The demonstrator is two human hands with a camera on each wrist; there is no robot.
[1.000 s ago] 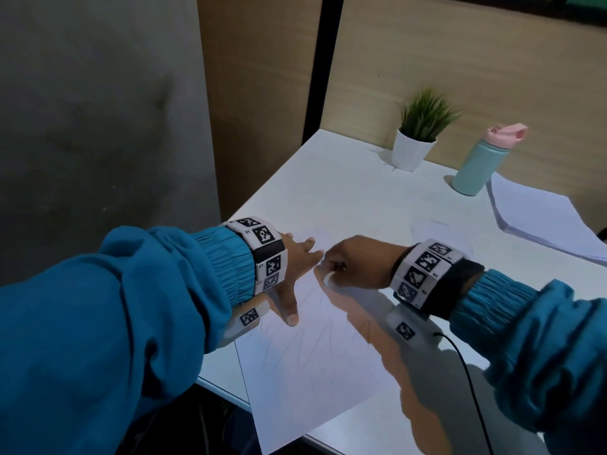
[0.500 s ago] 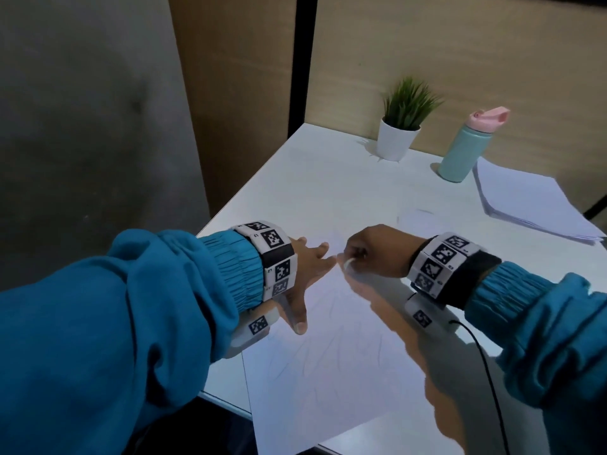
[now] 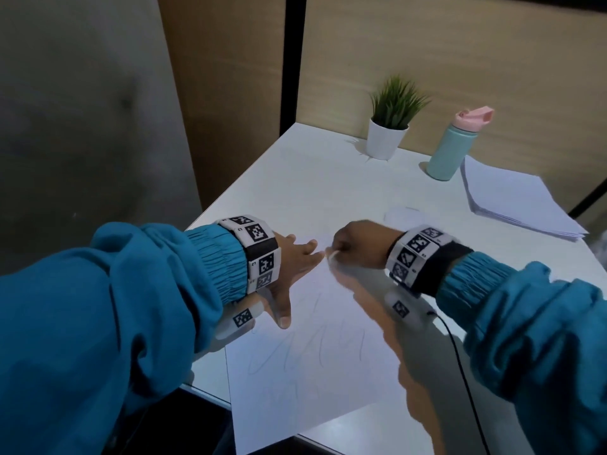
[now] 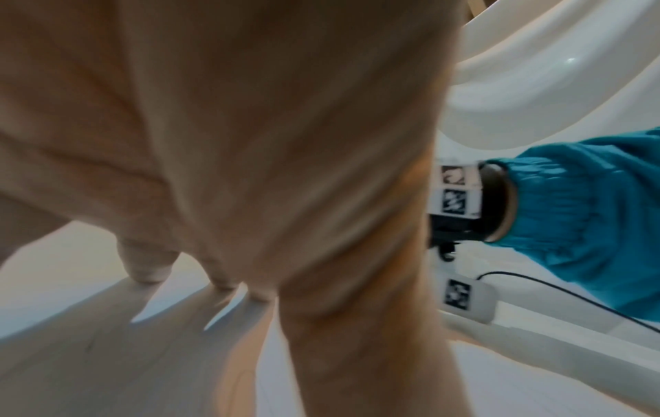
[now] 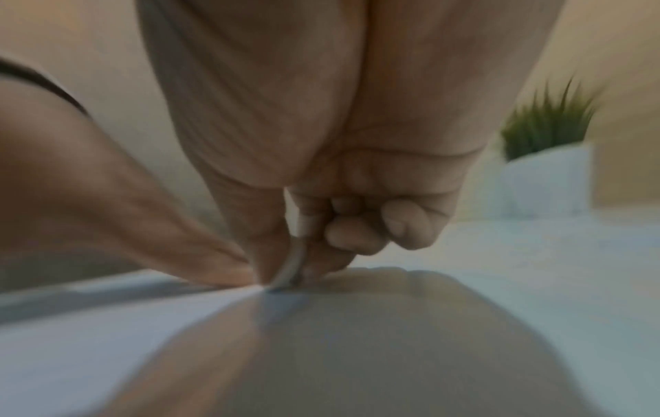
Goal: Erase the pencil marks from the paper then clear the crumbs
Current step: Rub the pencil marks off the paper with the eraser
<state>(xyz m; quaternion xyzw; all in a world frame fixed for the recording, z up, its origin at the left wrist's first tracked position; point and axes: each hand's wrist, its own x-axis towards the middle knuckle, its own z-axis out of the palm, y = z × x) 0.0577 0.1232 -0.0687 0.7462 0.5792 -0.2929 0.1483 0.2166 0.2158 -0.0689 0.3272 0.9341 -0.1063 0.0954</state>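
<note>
A white sheet of paper (image 3: 315, 382) with faint pencil scribbles (image 3: 308, 349) lies near the front left corner of the white table (image 3: 315, 178). My left hand (image 3: 295, 267) lies flat on the paper's far left part, fingers spread and straight (image 4: 150, 265). My right hand (image 3: 358, 244) pinches a small white eraser (image 3: 331, 256) between thumb and fingers. In the right wrist view the eraser (image 5: 291, 268) touches the paper (image 5: 107, 338) close to my left fingertips.
At the back stand a small potted plant (image 3: 389, 126) and a teal bottle with a pink lid (image 3: 455, 146). A stack of white sheets (image 3: 512, 198) lies at the right. A black cable (image 3: 466, 382) trails from my right wrist. The table's left edge is near.
The view has shifted a little. My right hand with the eraser has moved slightly along the paper's top; my left hand stays pressed flat on the sheet.
</note>
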